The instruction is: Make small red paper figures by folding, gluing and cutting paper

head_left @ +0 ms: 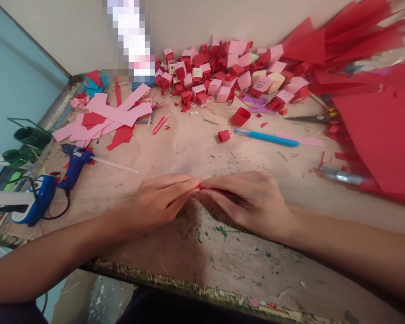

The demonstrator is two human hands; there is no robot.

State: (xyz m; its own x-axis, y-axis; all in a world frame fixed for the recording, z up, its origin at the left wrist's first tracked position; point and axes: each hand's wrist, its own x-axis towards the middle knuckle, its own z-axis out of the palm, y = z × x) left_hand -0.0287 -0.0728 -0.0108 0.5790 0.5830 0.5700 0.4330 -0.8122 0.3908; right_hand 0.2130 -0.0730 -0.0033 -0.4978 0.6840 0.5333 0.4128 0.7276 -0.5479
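Note:
Between my fingertips, low over the middle of the table, is a small piece of red paper (pixel 199 185), mostly hidden by the fingers. My left hand (pixel 165 198) pinches it from the left side. From the right, my right hand (pixel 248 198) pinches the same piece, and the two hands' fingertips nearly meet. Beyond them lie a small folded red paper box (pixel 224 136) and a larger open red paper loop (pixel 240 116). A blue pen (pixel 268 137) rests on the table near these.
Pink paper strips (pixel 113 112) and a blue glue gun (pixel 74 164) with its stick lie left. A heap of red and pink paper boxes (pixel 222 74) stands by the wall. Scissors (pixel 315 118), a cutter knife (pixel 340 175) and red sheets (pixel 381 130) are right. Green scraps dot the table (pixel 138 252).

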